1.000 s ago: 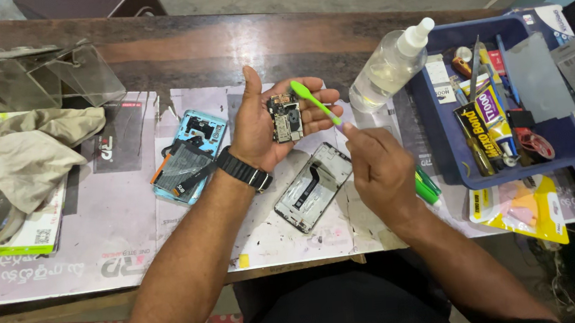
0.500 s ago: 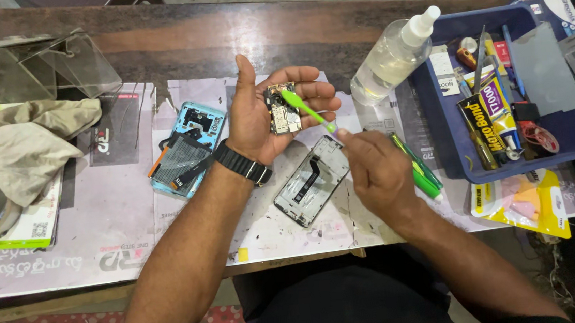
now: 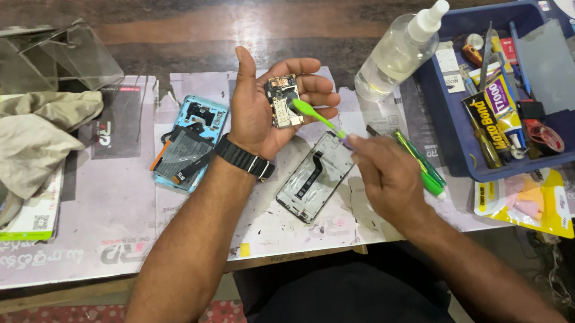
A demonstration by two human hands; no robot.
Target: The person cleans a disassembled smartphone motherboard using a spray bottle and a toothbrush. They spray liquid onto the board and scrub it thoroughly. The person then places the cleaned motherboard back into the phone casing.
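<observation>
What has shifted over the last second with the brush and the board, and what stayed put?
The green brush in the right hand dropped from above the small circuit board until its head met the board's right edge. The left hand kept the board cradled in its palm. The phone frame, the blue phone shell, the spray bottle and the blue tray lie as before.

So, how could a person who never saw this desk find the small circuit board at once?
Look at the grey mat on the wooden desk. Above it, the left hand lies palm up, and the circuit board rests there. Unlike the opened phones below, it is small, bare and touched by a green brush.
</observation>
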